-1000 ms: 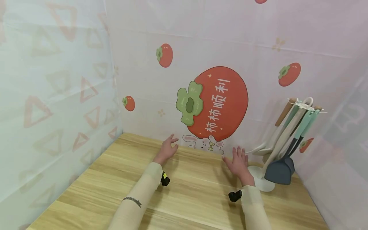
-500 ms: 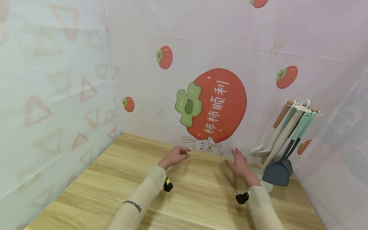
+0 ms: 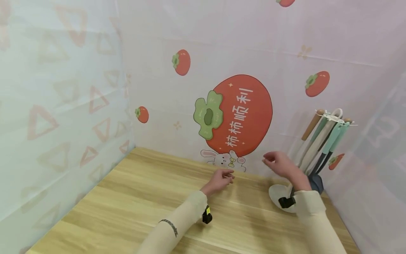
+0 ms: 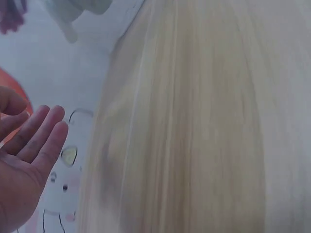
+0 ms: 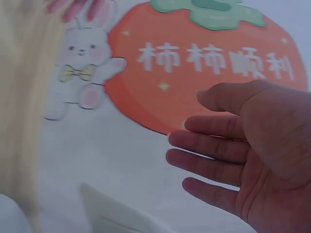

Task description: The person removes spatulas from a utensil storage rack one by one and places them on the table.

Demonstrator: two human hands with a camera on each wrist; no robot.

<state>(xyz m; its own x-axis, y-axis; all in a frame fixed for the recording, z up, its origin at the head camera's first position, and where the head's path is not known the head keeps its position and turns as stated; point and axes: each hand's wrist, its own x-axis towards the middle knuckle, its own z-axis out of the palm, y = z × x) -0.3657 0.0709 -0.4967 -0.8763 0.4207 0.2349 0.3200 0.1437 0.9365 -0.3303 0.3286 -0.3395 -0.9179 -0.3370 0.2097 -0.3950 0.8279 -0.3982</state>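
**Hands Swing Toward Utensil Set, Both Empty**

The right hand, its grip loose with fingers gently bent and nothing held, hangs before the lower part of a utensil set, having risen from beside the white base half a second earlier. Whether it touches any handle cannot be told. The left hand, also empty with fingers relaxed, has moved rightward along the table's back edge. The shift brings both hands nearer the set, though by appearances no hold has been made. The set stands at the table's right rear, handles up and heads down; its long axis slants steeply from upper right to lower left in the head view, perhaps through perspective. Behind rises a backdrop printed with persimmons and a rabbit.
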